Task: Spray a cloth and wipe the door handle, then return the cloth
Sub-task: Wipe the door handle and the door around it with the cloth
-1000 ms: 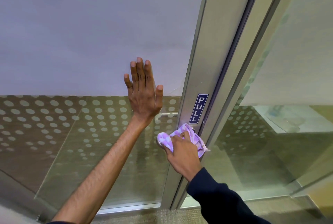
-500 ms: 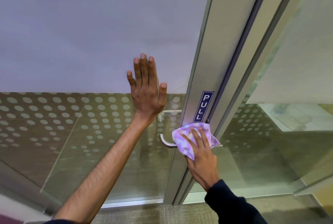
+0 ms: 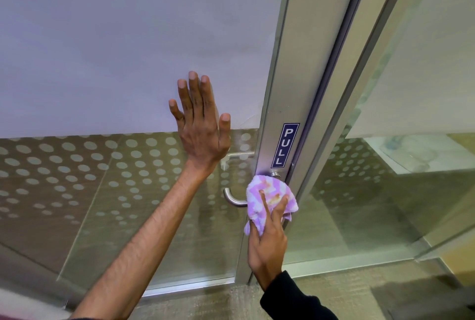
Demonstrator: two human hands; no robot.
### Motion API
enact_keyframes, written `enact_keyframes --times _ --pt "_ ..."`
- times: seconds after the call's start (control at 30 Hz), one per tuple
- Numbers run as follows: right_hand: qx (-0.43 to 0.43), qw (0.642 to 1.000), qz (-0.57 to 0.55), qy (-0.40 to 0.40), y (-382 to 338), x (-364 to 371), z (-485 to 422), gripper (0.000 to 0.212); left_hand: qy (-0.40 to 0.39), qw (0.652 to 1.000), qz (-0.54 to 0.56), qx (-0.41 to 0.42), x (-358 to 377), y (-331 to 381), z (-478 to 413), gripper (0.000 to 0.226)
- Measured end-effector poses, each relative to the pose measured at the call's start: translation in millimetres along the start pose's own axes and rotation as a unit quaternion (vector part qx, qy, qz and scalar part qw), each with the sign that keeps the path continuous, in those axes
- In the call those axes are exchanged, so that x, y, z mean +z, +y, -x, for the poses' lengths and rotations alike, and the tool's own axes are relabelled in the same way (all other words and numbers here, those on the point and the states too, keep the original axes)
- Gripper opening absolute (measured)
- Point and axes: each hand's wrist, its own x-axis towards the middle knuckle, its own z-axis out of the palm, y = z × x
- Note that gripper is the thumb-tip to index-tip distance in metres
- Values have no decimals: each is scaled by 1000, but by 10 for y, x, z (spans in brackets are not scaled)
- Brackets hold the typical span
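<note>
We read "PULL" in white capitals on a blue vertical sticker (image 3: 284, 145) on the aluminium door frame (image 3: 290, 67). Just below it, our right hand (image 3: 267, 240) presses the bunched pink-and-white checked cloth (image 3: 270, 198) over the curved steel door handle (image 3: 232, 198). Our left hand (image 3: 203, 129) lies flat, fingers released, on the frosted glass door (image 3: 115, 49).

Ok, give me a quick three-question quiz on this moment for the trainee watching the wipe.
1. True or false: the left hand lies flat and open against the glass door.
2. Which hand presses the cloth at the door handle? A) left B) right C) both
3. Fill in: the blue sign on the metal frame reads ____.

Key
1. True: palm and fingers are spread on the pane.
2. B: the right hand has its fingers on the cloth; the handle's curved end shows left of it.
3. PULL.
</note>
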Motion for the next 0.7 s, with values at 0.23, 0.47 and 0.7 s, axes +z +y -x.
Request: enact_keyframes --times 0.23,0.47,0.7 --pt "26 999 9 -18 -220 229 219 109 -3 1000 1 -1 -12 8 -8 64" --pt "6 996 32 -85 -368 384 404 82 -14 1000 5 9 -76 22 -25 63" --pt "-6 993 26 -112 -519 149 381 93 -12 1000 -5 13 -67 18 -29 64"
